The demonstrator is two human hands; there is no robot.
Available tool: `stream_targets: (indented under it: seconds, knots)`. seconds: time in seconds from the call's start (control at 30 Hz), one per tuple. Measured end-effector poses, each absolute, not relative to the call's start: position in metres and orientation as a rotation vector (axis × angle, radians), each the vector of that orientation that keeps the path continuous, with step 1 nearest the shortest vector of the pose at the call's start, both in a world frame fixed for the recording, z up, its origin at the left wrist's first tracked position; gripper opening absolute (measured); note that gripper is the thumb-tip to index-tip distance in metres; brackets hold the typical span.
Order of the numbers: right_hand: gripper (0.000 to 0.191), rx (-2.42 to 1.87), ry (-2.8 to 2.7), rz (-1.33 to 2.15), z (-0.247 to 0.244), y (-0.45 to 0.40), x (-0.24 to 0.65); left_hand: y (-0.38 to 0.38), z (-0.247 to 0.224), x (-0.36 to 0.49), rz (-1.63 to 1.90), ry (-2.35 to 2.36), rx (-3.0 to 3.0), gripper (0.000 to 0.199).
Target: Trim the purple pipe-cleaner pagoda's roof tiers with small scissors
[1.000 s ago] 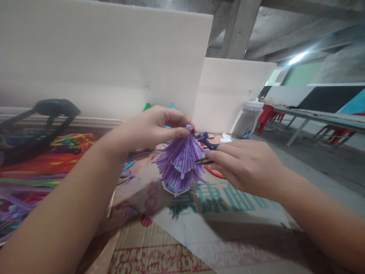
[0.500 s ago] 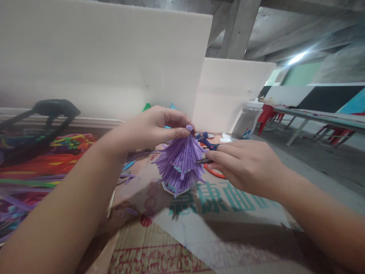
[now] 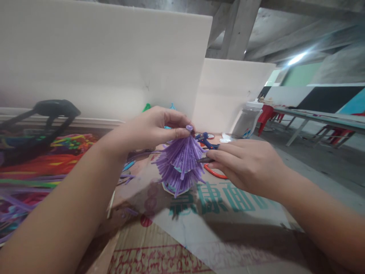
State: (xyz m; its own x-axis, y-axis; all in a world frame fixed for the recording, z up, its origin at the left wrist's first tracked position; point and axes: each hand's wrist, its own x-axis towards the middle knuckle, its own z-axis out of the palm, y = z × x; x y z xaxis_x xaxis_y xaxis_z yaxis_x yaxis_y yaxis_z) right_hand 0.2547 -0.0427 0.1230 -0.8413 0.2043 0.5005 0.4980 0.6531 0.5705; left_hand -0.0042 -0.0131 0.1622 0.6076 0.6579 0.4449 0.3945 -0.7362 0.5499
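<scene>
A tiered purple craft piece, made of fuzzy pipe cleaners fanned out like a layered skirt, stands over a pale polygonal base on the cardboard. My left hand pinches its top, just beside a small purple knob. From the right, my right hand closes around a dark, pointed metal tool. Its tip reaches the right edge of the purple strands; whether it touches them I cannot tell. The tool's grip is hidden in my fingers. Below those fingers shows a red-orange loop.
Behind the craft piece lies a blue glue gun. A clear bottle with a white lid stands at back right. Colourful pipe cleaners pile up at left near a black frame. White boards rise behind the printed cardboard.
Almost nothing differs. My right hand and the tool have shifted very slightly; the left hand keeps its pinch on the craft piece.
</scene>
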Motion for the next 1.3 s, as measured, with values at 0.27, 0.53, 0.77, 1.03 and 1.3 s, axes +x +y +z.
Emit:
stream_targets:
  seconds: [0.27,0.53,0.77,1.03,1.3]
  knots:
    - [0.024,-0.531,-2.388,-1.074,0.1209,-0.0411,0.2519,-0.0136,0.1619,-0.0036,0.910,0.851,2.452,0.016]
    - [0.025,-0.525,-2.367,-1.074,0.1200,-0.0412,0.2497,-0.0127,0.1606,-0.0046,0.904,0.826,2.463,0.019]
    - [0.023,-0.497,-2.369,-1.091,0.1187,-0.0404,0.2507,-0.0113,0.1604,-0.0057,0.907,0.830,2.477,0.020]
    - [0.024,-0.488,-2.366,-1.084,0.1190,-0.0412,0.2509,-0.0124,0.1608,-0.0051,0.925,0.835,2.468,0.019]
    - [0.019,-0.545,-2.347,-1.080,0.1232,-0.0436,0.2511,-0.0132,0.1618,-0.0044,0.912,0.801,2.472,0.016]
